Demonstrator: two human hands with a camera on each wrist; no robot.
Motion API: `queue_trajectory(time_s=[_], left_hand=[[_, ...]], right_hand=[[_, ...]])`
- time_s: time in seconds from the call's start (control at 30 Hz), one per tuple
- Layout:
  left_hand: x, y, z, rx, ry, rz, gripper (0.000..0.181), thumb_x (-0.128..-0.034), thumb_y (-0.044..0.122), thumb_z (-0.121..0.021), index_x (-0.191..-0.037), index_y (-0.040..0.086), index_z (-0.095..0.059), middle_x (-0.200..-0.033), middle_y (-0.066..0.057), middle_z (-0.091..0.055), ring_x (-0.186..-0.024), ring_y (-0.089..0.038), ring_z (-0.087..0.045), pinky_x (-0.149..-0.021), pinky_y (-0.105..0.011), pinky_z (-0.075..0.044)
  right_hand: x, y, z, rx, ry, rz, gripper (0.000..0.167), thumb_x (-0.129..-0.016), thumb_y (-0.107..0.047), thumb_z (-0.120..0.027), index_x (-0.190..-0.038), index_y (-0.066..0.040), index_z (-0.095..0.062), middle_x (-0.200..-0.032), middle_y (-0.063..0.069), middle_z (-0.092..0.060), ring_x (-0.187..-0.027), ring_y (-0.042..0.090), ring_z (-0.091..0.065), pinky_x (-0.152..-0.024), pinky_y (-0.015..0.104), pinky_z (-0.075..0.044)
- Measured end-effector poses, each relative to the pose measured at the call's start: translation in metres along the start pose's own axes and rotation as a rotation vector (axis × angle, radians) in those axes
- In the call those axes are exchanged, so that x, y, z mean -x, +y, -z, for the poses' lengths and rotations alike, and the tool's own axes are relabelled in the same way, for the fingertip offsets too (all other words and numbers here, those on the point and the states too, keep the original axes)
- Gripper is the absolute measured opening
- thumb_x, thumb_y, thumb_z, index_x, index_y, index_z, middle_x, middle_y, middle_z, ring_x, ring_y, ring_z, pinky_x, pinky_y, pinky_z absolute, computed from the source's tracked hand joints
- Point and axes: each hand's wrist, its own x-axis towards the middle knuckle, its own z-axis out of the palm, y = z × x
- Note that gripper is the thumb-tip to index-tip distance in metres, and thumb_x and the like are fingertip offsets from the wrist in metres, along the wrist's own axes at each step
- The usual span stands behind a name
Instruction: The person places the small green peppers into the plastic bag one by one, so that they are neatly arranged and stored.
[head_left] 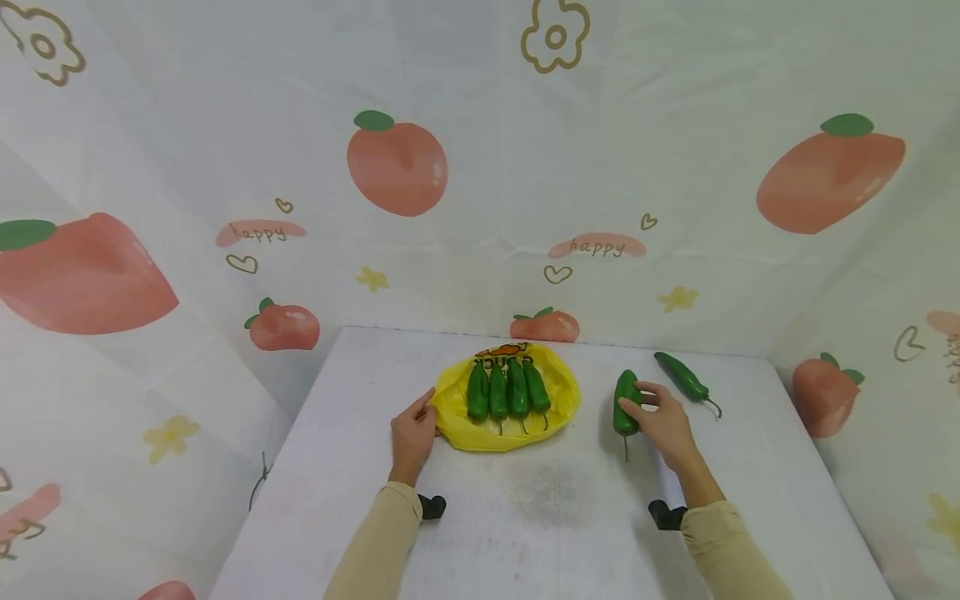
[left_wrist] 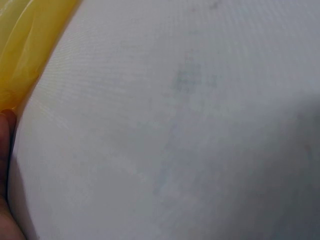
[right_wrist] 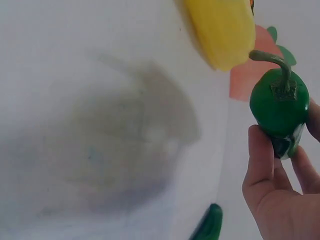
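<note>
Right hand (head_left: 663,421) grips green pepper (head_left: 625,400) right of yellow bag (head_left: 480,437).
Left hand (head_left: 414,433) pinches the bag's left edge; tugging could roll the four peppers (head_left: 517,392) on it. A loose right grip could drop the held pepper.

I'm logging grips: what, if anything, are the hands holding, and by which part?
The right hand holds a green chili pepper by its body, with the stem free; the left hand pinches the yellow plastic bag at its left edge.
</note>
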Motion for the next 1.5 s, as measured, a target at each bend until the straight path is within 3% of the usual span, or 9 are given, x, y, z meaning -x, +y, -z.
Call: queue_trajectory(time_s=[0.27, 0.5, 0.77, 1.5], left_hand=[[0.000, 0.000, -0.001, -0.015, 0.002, -0.010, 0.037, -0.0986, 0.018, -0.059, -0.133, 0.028, -0.070, -0.096, -0.011, -0.077, -0.063, -0.012, -0.064, -0.058, -0.022, -0.057], [0.000, -0.001, 0.001, -0.017, 0.015, -0.027, 0.037, -0.0979, 0.017, -0.059, -0.132, 0.026, -0.071, -0.094, -0.010, -0.077, -0.061, -0.009, -0.064, -0.057, -0.022, -0.057], [0.000, -0.002, -0.001, -0.014, 0.002, 0.006, 0.037, -0.0983, 0.019, -0.059, -0.133, 0.029, -0.070, -0.096, -0.009, -0.076, -0.064, -0.012, -0.065, -0.058, -0.022, -0.057], [0.001, -0.001, 0.000, -0.011, 0.019, -0.030, 0.037, -0.0978, 0.016, -0.060, -0.132, 0.026, -0.070, -0.093, -0.011, -0.077, -0.058, -0.009, -0.062, -0.055, -0.021, -0.056]], right_hand=[[-0.001, -0.015, -0.009, -0.006, -0.037, 0.027, 0.072, -0.096, -0.038, -0.070, -0.153, -0.006, -0.041, -0.144, 0.028, -0.051, -0.116, 0.036, -0.063, -0.085, 0.030, -0.062], [-0.001, -0.027, -0.019, -0.070, -0.124, 0.011, 0.070, -0.097, -0.040, -0.068, -0.153, -0.008, -0.040, -0.148, 0.026, -0.047, -0.116, 0.035, -0.062, -0.092, 0.035, -0.061], [-0.001, -0.040, -0.031, -0.091, -0.136, 0.052, 0.061, -0.097, -0.031, -0.070, -0.147, -0.005, -0.045, -0.142, 0.027, -0.052, -0.110, 0.033, -0.064, -0.084, 0.034, -0.063], [-0.009, -0.066, -0.066, -0.120, -0.215, 0.139, 0.052, -0.097, -0.024, -0.071, -0.141, -0.006, -0.053, -0.136, 0.026, -0.057, -0.096, 0.024, -0.066, -0.078, 0.032, -0.063]])
